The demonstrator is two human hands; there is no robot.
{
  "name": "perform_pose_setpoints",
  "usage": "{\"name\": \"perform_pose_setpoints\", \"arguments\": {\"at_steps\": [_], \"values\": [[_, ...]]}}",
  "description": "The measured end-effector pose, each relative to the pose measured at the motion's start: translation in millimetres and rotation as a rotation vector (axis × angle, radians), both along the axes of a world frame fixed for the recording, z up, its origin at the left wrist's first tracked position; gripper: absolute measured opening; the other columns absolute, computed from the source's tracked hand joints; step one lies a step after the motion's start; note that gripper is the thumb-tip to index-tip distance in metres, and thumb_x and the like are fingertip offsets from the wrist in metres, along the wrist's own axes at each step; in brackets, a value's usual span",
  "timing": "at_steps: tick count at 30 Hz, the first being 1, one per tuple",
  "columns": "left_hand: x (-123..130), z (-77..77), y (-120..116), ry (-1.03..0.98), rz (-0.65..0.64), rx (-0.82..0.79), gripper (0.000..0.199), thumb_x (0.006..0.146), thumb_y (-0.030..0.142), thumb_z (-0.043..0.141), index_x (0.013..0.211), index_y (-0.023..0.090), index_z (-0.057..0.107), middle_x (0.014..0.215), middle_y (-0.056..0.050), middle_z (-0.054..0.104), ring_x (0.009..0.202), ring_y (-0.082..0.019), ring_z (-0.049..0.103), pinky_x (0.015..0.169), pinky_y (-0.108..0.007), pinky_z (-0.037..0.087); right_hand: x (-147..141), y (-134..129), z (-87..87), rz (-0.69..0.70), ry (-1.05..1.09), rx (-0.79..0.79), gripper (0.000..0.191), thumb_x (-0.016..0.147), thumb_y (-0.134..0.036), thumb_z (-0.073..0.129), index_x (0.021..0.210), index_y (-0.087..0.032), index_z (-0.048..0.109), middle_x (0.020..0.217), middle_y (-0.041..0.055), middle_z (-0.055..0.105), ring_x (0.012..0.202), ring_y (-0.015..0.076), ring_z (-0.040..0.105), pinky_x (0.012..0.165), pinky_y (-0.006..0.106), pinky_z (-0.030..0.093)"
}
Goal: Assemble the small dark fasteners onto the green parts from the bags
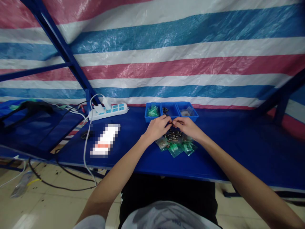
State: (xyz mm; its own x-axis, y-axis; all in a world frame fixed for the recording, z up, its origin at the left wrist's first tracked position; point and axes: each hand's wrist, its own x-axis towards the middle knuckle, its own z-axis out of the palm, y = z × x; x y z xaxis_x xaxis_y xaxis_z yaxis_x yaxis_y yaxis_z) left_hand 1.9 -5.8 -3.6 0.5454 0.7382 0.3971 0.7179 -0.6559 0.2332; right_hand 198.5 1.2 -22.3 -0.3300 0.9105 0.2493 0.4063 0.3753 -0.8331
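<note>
My left hand (159, 128) and my right hand (187, 127) meet fingertip to fingertip, just in front of a blue divided bin (147, 119). Both are closed in a pinch around something too small to make out. Below them on the blue table (143, 160) lies a pile of small dark and metallic parts (173, 136). Clear bags with green contents (175, 149) and a bag with pale contents (162, 143) lie along the pile's near side. Inside the bin are green pieces (153, 111), small dark parts (165, 110) and clear bags (187, 112).
A white power strip (115, 108) with plugs stands at the back left, its white cable (85, 152) hanging over the table's front edge. A blurred-out white rectangle (106, 140) lies left of my arms. Blue frame posts (62, 44) rise at the left.
</note>
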Motion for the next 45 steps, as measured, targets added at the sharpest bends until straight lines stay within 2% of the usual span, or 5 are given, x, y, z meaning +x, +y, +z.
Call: {"name": "perform_pose_setpoints", "arguments": {"at_steps": [6,14,26,39,45], "values": [[0.5,0.1,-0.1,-0.016,-0.005,0.002,0.01,0.095,0.025,0.055,0.1,0.019,0.062,0.097,-0.003,0.063,0.078,-0.016,0.06,0.057,-0.025,0.038,-0.6,-0.5,0.6,-0.017,-0.083,0.073,0.023,0.089,-0.037,0.056,0.087,-0.019,0.07,0.091,0.006,0.074,0.082,0.0225,0.064,0.078,0.034,0.044],[-0.7,0.6,1.5,-0.039,-0.033,-0.011,0.013,0.099,0.031,0.054,0.102,0.02,0.061,0.099,-0.003,0.062,0.081,-0.015,0.061,0.058,-0.025,0.04,-4.2,-4.8,4.8,-0.047,-0.242,0.113,0.03,0.092,-0.036,0.045,0.074,-0.019,0.063,0.069,0.003,0.064,0.068,0.02,0.057,0.064,0.03,0.036],[-1.3,-2.7,3.5,-0.112,-0.043,0.002,0.017,0.102,0.032,0.048,0.101,0.021,0.061,0.098,-0.002,0.061,0.083,-0.016,0.062,0.063,-0.025,0.042,-2.6,-6.9,3.7,-0.012,-0.303,0.212,0.03,0.095,-0.035,0.049,0.073,-0.019,0.061,0.062,-0.0002,0.057,0.059,0.0157,0.05,0.058,0.028,0.03],[-0.2,0.3,3.1,-0.18,-0.061,-0.067,0.025,0.103,0.026,0.038,0.099,0.019,0.061,0.097,-0.005,0.063,0.087,-0.018,0.063,0.073,-0.028,0.047,-5.3,-9.6,5.6,0.033,-0.317,0.335,0.03,0.099,-0.033,0.047,0.078,-0.02,0.064,0.071,0.0032,0.066,0.064,0.0184,0.056,0.063,0.029,0.033],[-0.6,-2.2,2.8,-0.142,-0.077,-0.047,0.013,0.095,0.02,0.052,0.103,0.018,0.061,0.095,-0.005,0.063,0.08,-0.016,0.06,0.069,-0.027,0.045,-3.7,-11.0,11.2,-0.037,-0.319,0.332,0.035,0.098,-0.041,0.051,0.072,-0.02,0.063,0.065,0.0015,0.062,0.06,0.017,0.053,0.06,0.029,0.033]]}}
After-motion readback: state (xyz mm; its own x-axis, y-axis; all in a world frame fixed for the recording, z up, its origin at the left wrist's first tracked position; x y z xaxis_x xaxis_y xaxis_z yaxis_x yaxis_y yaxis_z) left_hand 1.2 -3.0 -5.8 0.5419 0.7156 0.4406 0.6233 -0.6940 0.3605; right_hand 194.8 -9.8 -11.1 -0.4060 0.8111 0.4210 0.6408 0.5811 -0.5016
